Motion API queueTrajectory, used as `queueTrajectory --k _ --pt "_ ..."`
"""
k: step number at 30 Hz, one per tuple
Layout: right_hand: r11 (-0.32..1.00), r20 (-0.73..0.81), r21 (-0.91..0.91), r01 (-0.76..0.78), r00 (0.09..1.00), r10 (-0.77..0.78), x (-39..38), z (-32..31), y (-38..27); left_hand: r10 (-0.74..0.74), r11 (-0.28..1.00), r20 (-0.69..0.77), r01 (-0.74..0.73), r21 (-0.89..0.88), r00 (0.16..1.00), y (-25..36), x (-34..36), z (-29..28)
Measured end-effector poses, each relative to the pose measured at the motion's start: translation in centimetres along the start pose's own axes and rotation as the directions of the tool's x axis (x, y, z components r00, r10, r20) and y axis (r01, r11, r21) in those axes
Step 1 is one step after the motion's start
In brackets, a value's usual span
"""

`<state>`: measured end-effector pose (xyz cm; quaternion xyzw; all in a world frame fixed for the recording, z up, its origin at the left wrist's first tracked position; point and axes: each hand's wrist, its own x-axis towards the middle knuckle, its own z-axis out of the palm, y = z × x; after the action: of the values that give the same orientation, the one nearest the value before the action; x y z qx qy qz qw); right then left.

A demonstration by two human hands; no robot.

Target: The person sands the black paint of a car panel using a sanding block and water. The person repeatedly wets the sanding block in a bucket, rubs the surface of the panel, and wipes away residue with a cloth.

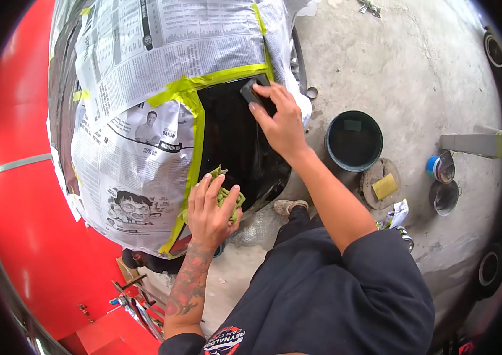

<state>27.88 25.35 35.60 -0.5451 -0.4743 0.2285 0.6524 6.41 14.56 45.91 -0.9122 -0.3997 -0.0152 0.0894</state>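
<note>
Resting on the black panel (222, 133), a dark block (251, 90) is pinched by the right hand (283, 121); a green cloth (232, 199) is held under the curled left hand (208, 212). Above and left, the panel is bordered by yellow-green tape (198, 137) and newspaper (130, 168); nearby, a bucket (328, 148) and sponge (385, 187) are seen.

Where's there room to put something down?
On the floor, past the bucket, between the newspaper-covered car and the upper-right wheel. The black panel has a bare patch between the left hand on its green cloth and the right hand on its dark block. Crowded: beside the bucket, with a yellow pad on a round slab.
</note>
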Motion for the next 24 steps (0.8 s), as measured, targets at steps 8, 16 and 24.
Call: queueTrajectory --k 8,16,24 --pt "0.995 0.02 -0.09 0.05 0.999 -0.049 -1.0 -0.2 0.2 -0.006 0.998 -0.057 0.003 -0.055 0.998 -0.3 0.1 0.3" --pt "0.99 0.069 -0.131 0.059 0.996 -0.051 -0.7 0.4 1.2 -0.013 0.998 -0.104 0.006 -0.061 0.994 -0.4 0.0 0.7" --pt "0.987 -0.049 -0.123 0.106 0.992 -0.113 -0.6 1.0 0.9 -0.02 0.998 -0.108 0.013 -0.063 0.994 -0.4 0.0 0.7"
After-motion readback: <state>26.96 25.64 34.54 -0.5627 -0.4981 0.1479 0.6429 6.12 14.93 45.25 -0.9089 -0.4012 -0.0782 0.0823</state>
